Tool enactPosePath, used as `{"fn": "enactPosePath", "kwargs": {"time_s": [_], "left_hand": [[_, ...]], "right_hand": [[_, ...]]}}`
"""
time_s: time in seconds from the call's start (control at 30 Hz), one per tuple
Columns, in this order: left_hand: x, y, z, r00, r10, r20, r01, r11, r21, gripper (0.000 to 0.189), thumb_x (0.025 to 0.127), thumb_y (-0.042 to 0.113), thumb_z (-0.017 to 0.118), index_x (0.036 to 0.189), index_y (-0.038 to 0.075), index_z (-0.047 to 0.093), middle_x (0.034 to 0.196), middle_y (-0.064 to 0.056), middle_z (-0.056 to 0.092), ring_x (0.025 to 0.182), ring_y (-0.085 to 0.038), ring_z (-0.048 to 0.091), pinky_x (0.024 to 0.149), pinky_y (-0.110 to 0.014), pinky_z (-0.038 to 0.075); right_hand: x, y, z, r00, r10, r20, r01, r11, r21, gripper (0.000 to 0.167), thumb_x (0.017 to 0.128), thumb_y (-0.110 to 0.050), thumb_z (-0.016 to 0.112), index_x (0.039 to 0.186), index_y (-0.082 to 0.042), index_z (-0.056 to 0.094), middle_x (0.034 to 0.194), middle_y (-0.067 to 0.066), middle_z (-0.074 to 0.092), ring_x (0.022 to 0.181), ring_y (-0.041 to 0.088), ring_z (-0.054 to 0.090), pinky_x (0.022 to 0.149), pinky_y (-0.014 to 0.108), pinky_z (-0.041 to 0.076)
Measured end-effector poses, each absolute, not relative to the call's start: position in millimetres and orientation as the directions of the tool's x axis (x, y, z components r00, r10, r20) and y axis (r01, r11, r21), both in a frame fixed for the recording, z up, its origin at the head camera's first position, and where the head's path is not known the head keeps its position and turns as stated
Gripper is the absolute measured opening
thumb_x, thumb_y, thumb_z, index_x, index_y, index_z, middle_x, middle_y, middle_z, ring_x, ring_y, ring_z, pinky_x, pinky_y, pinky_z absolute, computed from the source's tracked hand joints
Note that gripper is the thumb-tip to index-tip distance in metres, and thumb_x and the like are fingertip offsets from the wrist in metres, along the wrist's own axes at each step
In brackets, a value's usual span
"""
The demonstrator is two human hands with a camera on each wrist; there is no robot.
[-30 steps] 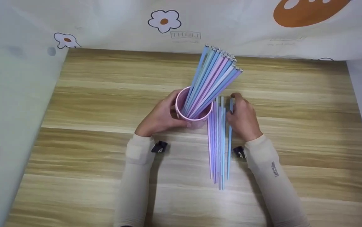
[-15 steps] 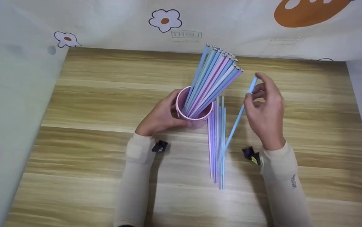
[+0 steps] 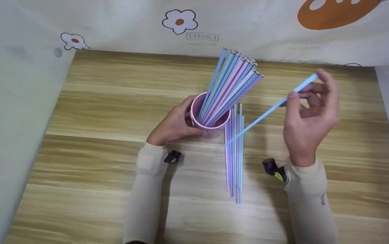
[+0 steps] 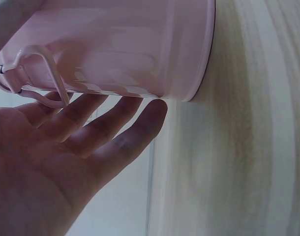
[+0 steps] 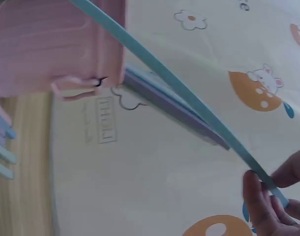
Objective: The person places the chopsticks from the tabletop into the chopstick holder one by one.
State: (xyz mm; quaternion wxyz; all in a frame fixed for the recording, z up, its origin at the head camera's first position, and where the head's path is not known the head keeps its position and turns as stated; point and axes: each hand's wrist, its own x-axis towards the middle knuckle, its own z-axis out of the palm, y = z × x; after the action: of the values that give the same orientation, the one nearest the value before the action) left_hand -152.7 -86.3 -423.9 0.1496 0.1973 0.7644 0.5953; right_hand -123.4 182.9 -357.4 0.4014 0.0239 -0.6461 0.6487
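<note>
In the head view my left hand (image 3: 172,122) holds a small pink bucket (image 3: 210,133), its thumb along the near side and its fingers round the far side. The left wrist view shows the bucket's wall (image 4: 115,44) and a side handle (image 4: 46,69) near the fingers. A bundle of pastel sticks (image 3: 230,84) with silvery ends leans to the right inside the bucket. My right hand (image 3: 311,115) pinches a long light-blue stick (image 3: 265,113) by its upper end, thumb and fingers round it. Its lower end overlaps the loose sticks in this view.
Several pastel sticks (image 3: 235,162) lie side by side on the wood-patterned table (image 3: 106,101), just right of the bucket. A patterned cover (image 3: 130,27) with flowers stands along the far edge. Small dark cameras (image 3: 273,167) sit at both wrists.
My right hand has lifted the light-blue stick from beside the other loose sticks, moving it right and away, and its tilt has grown. The left hand stays on the bucket.
</note>
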Motion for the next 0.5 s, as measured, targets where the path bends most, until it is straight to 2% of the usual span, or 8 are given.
{"fn": "enactPosePath", "kwargs": {"time_s": [0.13,0.3,0.5], "left_hand": [[-159.4,-87.9,-441.5,-0.876,0.482,0.029,0.13,0.176,0.976,0.097,0.065,-0.007,0.087,0.149,0.003,0.039,0.144,-0.014,0.05,0.132,-0.026,0.05,0.11,-0.034,0.043],[-162.3,-90.1,-450.5,-0.873,0.486,0.047,0.145,0.166,0.975,0.097,0.065,-0.001,0.09,0.148,0.01,0.041,0.143,-0.006,0.052,0.131,-0.02,0.05,0.11,-0.031,0.043],[-161.9,-90.6,-451.5,-0.868,0.494,0.053,0.16,0.176,0.971,0.096,0.065,0.005,0.092,0.148,0.013,0.042,0.142,-0.003,0.053,0.131,-0.018,0.051,0.11,-0.033,0.043]], "right_hand": [[-119.7,181.7,-341.0,-0.589,0.606,0.534,-0.65,0.037,-0.759,0.045,0.077,0.023,0.056,0.12,0.011,0.058,0.088,0.021,0.053,0.075,0.029,0.051,0.056,0.028,0.054],[-116.1,179.2,-330.3,-0.557,0.672,0.488,-0.68,-0.033,-0.732,0.045,0.078,0.021,0.058,0.122,0.012,0.056,0.086,0.022,0.05,0.073,0.03,0.047,0.056,0.033,0.056],[-120.0,178.4,-326.5,-0.528,0.69,0.495,-0.7,-0.024,-0.714,0.047,0.079,0.021,0.055,0.124,0.012,0.05,0.093,0.022,0.048,0.073,0.028,0.047,0.058,0.034,0.058]]}}
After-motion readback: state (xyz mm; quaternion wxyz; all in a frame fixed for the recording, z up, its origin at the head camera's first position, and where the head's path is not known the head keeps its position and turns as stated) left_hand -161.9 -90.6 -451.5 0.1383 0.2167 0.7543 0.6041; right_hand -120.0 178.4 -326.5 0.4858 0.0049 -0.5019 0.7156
